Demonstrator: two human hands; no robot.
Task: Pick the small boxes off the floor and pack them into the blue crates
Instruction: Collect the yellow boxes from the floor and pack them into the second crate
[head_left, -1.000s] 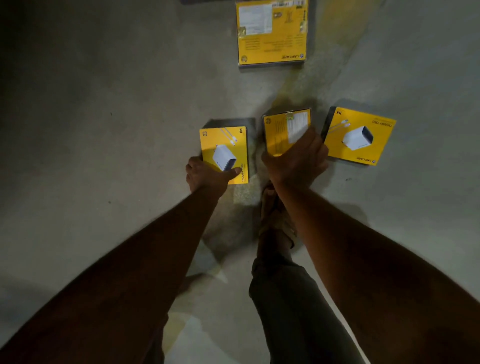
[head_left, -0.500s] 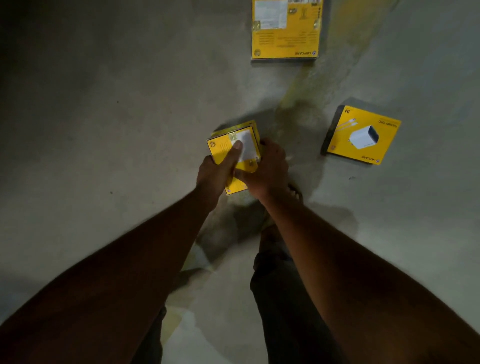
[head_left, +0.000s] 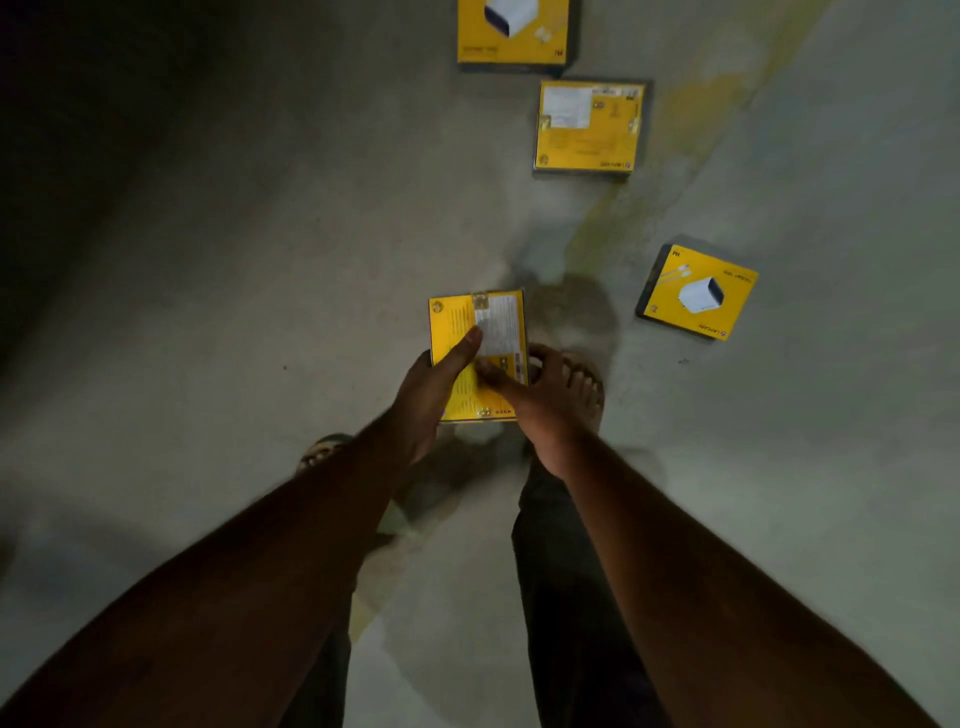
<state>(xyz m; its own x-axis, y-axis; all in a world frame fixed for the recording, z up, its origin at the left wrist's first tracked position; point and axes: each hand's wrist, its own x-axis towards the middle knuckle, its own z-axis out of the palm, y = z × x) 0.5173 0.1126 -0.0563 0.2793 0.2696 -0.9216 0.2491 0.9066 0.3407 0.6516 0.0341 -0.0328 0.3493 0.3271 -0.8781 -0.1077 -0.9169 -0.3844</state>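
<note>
Both hands grasp one small yellow cardboard box (head_left: 475, 338), printed back face up, lifted clear of the grey concrete floor (head_left: 208, 312) at the centre of the view. Left hand (head_left: 434, 395): thumb lies across the upper face beside the white label, remaining fingers hidden beneath the box. Right hand (head_left: 540, 397): thumb presses on the lower right part of the face, fingers curl round the right edge. Whether a second box sits under the first cannot be told from this angle. Three further yellow boxes lie flat on the floor, well apart from the hands: a picture-side-up box (head_left: 698, 293) showing a white charger, to the right; a label-side-up box (head_left: 589, 127) farther ahead; and a cropped box (head_left: 511, 31) at the top edge, also showing the charger picture. Directly below the held box, a sandalled right foot (head_left: 584, 387) stands on the floor, partly covered by the right hand; a sandalled left foot (head_left: 322, 449) shows beside the left forearm. Dark trouser legs (head_left: 571, 597) fill the space between the two bare forearms. A faded yellow painted stripe (head_left: 696, 104) runs diagonally across the concrete near the far boxes.
</note>
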